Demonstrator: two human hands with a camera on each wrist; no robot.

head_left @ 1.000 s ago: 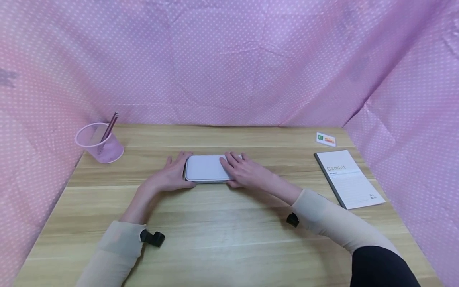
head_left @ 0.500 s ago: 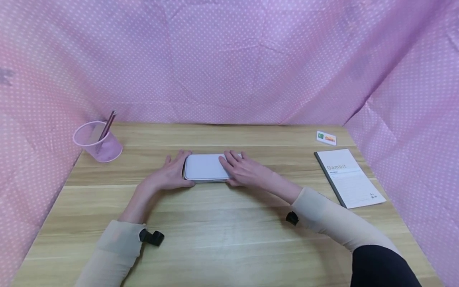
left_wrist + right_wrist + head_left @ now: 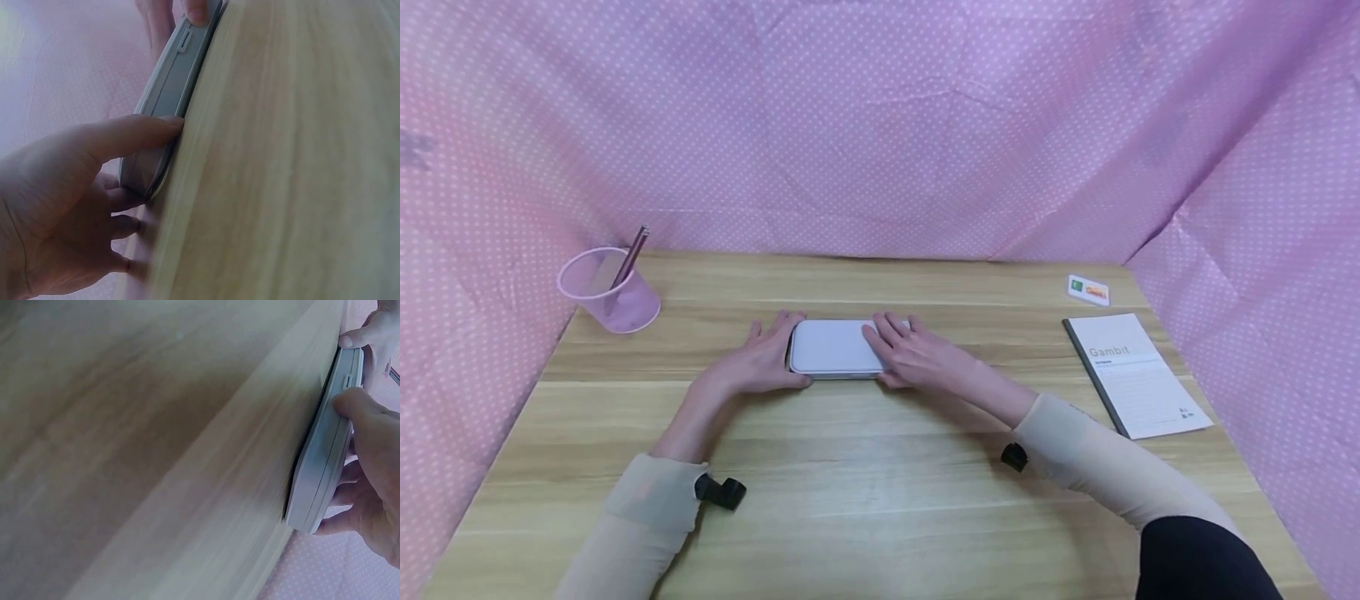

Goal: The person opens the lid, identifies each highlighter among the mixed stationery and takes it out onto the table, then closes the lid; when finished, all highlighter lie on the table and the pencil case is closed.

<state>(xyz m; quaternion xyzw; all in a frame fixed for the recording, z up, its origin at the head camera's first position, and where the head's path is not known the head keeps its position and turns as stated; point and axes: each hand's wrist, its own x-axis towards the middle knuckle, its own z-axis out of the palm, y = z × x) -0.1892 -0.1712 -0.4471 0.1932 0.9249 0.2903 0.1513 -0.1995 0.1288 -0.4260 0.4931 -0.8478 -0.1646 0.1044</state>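
A flat white pencil case with rounded corners lies lid up in the middle of the table; its near side shows grey with a small slot in the left wrist view. My left hand grips its left end, thumb along the near side and fingers spread toward the far side. Over the right end, my right hand holds the case, its thumb on the near side and its fingers reaching across the top to the far edge. The lid looks closed. What is inside is hidden.
A pink mesh pen cup holding a few pencils stands at the back left. To the right lie a white notebook and a small printed card. Pink dotted cloth hangs behind the wooden table.
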